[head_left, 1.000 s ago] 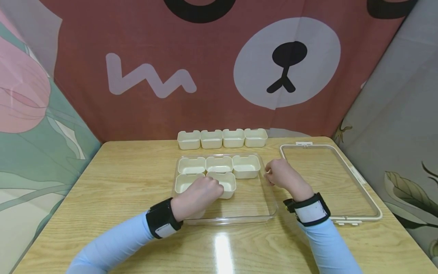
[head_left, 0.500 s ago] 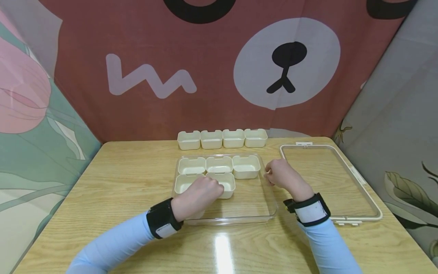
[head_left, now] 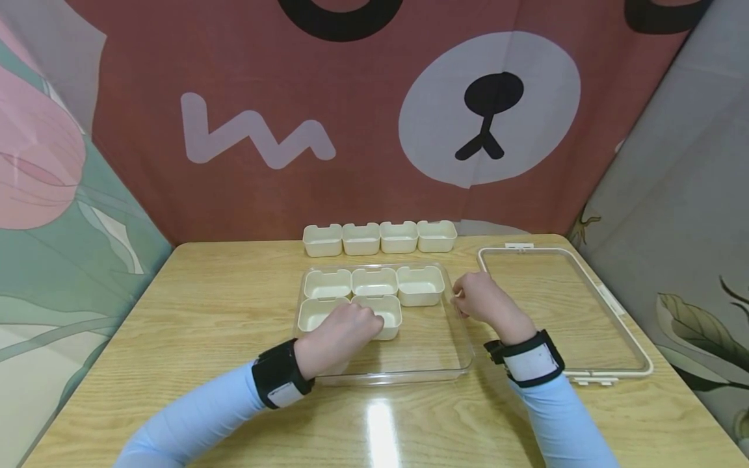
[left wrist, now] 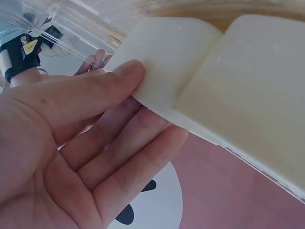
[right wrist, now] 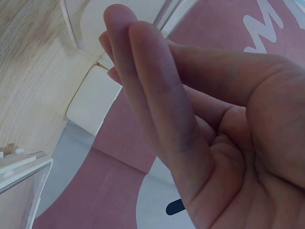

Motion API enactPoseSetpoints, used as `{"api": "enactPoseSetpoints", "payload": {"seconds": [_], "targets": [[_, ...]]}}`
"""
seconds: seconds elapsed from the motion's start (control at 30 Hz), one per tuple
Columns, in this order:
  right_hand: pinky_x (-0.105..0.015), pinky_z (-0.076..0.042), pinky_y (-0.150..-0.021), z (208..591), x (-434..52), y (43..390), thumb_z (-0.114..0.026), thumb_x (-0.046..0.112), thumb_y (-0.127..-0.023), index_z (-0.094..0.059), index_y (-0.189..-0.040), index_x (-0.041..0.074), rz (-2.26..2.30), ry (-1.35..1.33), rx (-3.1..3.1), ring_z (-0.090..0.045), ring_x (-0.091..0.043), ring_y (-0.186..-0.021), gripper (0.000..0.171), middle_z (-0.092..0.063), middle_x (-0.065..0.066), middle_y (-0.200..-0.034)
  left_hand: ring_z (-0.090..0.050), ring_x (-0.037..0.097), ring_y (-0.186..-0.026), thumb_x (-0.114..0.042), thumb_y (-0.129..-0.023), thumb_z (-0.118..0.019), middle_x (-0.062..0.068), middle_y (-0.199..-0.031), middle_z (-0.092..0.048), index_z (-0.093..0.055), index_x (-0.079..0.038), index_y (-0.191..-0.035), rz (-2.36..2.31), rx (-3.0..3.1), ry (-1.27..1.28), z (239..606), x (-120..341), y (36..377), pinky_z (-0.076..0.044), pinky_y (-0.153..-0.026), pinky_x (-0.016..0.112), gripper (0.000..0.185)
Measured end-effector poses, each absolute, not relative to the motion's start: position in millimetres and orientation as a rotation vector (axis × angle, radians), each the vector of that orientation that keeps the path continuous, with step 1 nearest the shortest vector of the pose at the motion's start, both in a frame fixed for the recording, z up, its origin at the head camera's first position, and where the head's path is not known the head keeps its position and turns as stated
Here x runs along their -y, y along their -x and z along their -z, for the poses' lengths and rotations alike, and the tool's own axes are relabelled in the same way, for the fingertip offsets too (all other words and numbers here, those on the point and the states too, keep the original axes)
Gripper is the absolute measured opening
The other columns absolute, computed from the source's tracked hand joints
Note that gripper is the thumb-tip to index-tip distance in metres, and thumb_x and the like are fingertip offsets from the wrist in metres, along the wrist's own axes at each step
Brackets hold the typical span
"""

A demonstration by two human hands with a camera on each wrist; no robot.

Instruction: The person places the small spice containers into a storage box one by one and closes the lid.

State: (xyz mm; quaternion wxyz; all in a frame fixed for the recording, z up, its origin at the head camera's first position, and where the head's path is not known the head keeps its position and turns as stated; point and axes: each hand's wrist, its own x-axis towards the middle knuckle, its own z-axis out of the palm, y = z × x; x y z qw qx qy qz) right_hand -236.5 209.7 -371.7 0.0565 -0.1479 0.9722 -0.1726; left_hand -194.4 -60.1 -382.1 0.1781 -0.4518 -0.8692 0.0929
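A clear plastic tray (head_left: 450,354) lies mid-table and holds several cream bins, three in its back row and two in front. My left hand (head_left: 367,323) is on the front-middle bin (head_left: 387,311). In the left wrist view its thumb (left wrist: 125,72) presses that bin's wall (left wrist: 164,57), and the fingers lie against the bin just below. My right hand (head_left: 459,299) is at the tray's right rim. In the right wrist view its fingertips (right wrist: 114,71) and thumb come together on a thin clear edge.
Several more cream bins (head_left: 380,237) stand in a row at the table's back edge. To the right of the tray a clear lid with a white frame (head_left: 614,305) lies flat. Patterned cloth walls close in the back and both sides.
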Motion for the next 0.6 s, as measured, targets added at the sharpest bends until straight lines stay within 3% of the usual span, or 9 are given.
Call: {"api": "enactPoseSetpoints", "payload": {"seconds": [0.6], "targets": [[-0.029,-0.05,-0.058,372.3,-209.3,236.4,-0.063,0.006,-0.087,-0.069,-0.093,-0.006,0.515,0.45,-2.959,-0.06,-0.009,-0.055,0.015,-0.066,-0.003,-0.063,-0.046,0.005,-0.052,0.009,-0.073,-0.062,-0.004,-0.057,-0.054,-0.063,-0.015,-0.07,-0.229,2.48,1.291,382.8,60.2,194.5,-0.035,-0.042,0.022,0.024]]}}
